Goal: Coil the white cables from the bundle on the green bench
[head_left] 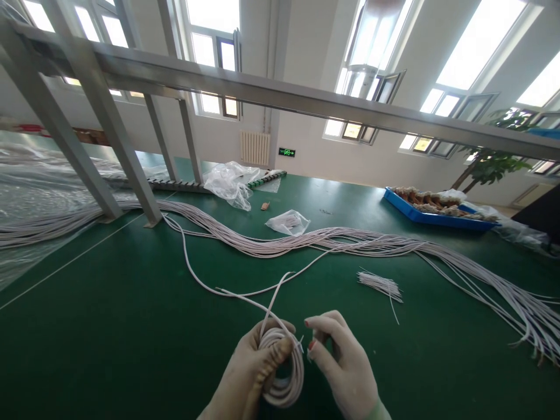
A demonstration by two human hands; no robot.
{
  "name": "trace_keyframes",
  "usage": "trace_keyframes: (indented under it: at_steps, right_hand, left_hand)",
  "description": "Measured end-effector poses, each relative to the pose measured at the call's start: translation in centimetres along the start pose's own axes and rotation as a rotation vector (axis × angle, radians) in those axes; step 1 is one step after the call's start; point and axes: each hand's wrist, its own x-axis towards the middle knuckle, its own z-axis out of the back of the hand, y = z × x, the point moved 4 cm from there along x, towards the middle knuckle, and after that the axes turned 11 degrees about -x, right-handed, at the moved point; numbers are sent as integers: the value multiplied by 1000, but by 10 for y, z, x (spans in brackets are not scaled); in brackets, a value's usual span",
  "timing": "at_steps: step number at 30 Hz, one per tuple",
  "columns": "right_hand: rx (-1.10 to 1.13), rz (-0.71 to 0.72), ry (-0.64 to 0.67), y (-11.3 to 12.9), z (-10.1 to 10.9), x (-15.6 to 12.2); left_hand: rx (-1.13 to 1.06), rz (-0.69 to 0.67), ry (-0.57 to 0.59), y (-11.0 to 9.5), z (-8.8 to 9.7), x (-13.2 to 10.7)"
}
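Note:
My left hand (249, 367) is closed around a coil of white cable (284, 373), thumb pressed on top of the loops. My right hand (343, 359) sits just to the right of the coil, its fingers pinched together on a small white tie (301, 344) at the coil's edge. A loose tail of the same cable (205, 280) runs from the coil up and left over the green table (109, 326). Both hands are gloved and hover low over the table's near edge.
A long bundle of white cables (306, 242) snakes across the table. A small pile of white ties (380, 284) lies right of centre. Plastic bags (231, 184), a blue tray (433, 217) and metal frame legs (131, 169) stand farther back.

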Motion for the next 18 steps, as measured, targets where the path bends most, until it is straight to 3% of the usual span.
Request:
trace_keyframes:
  at_steps: [4, 9, 13, 15, 18]
  right_hand:
    - [-173, 136, -21, -2, -16, -8]
    - [-424, 137, -108, -7, -43, -19]
    - [-560, 158, -224, -4, -45, -29]
    - [-693, 295, -310, 3, -44, -36]
    - [-887, 528, -266, 14, -56, -42]
  left_hand:
    - [-52, -19, 11, 7, 5, 7]
    - [-11, -8, -55, 3, 5, 3]
    - [-121, 28, -31, -2, 1, -7]
    - [-168, -6, -29, -5, 3, -10]
    - [-68, -68, 12, -6, 11, -9]
